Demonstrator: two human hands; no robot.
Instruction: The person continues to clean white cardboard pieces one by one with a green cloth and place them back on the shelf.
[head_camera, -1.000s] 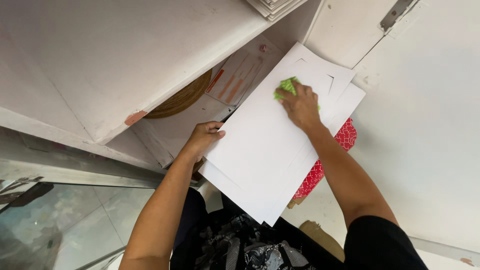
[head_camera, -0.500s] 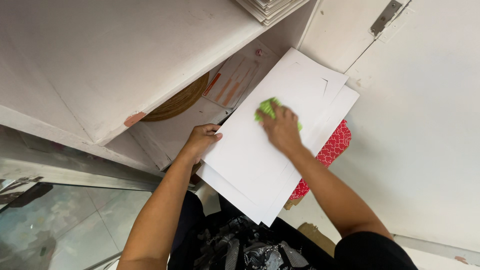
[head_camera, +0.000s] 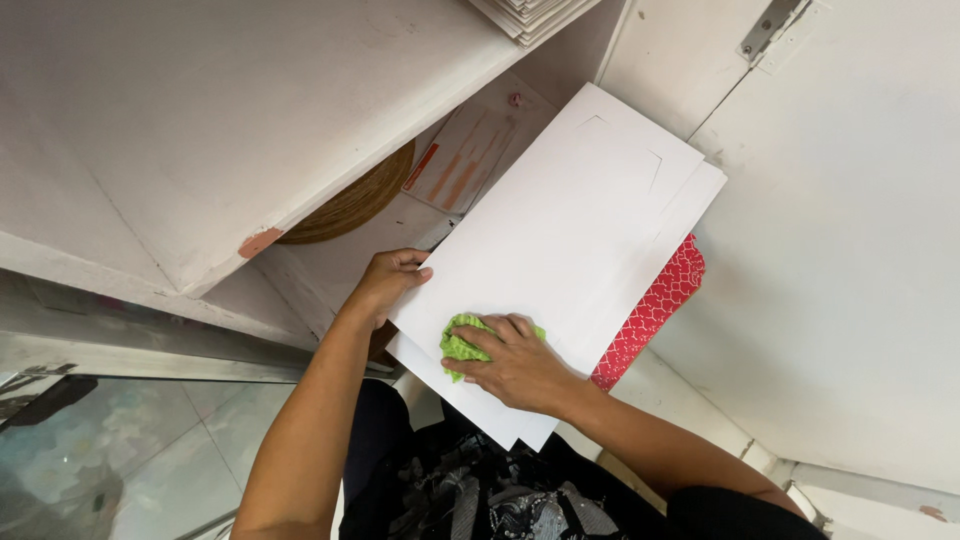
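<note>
While the left hand (head_camera: 392, 282) grips the white boards' (head_camera: 560, 260) near edge, the right hand (head_camera: 515, 362) presses a green cloth (head_camera: 462, 343) there, wiping apparently under way, the far end yet uncovered.

green cloth (head_camera: 468, 343) | crumpled | pressed flat on white board (head_camera: 560, 240)
</note>
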